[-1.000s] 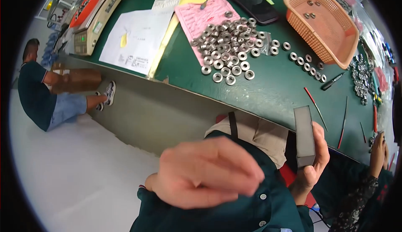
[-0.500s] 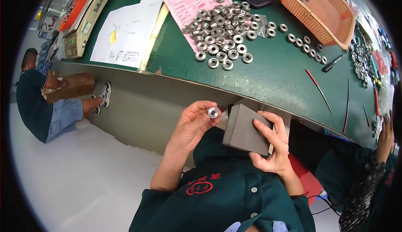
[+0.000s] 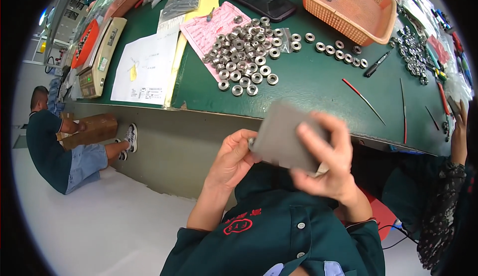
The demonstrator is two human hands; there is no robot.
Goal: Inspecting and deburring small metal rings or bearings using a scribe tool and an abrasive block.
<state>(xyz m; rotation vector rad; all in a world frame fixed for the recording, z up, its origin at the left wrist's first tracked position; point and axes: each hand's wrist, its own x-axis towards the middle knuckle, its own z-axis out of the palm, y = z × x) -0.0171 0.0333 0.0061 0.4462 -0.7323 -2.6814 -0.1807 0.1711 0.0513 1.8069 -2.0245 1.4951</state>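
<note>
My left hand (image 3: 230, 160) pinches a small metal ring (image 3: 251, 143) between thumb and fingers. Only a sliver of that ring shows beside the grey rectangular block (image 3: 285, 135). My right hand (image 3: 329, 162) is wrapped round the block, fingers across its face and thumb below; both are smeared by motion. The block's left edge meets or overlaps the ring; whether they touch, I cannot tell. Beyond my hands, a heap of similar metal rings (image 3: 239, 44) lies on the green table (image 3: 219, 99), partly over a pink sheet (image 3: 196, 29).
An orange basket (image 3: 348, 24) holds a few rings. Thin red-handled tools (image 3: 363, 101) and a black marker (image 3: 377, 64) lie to the right. Papers (image 3: 144, 67) and a scale (image 3: 102, 59) stand left. One person sits at far left; a co-worker's arm (image 3: 450, 191) reaches in at right.
The grey block has moved up and left, toward the ring in my left hand, and now covers much of it. The whole view has shifted slightly.
</note>
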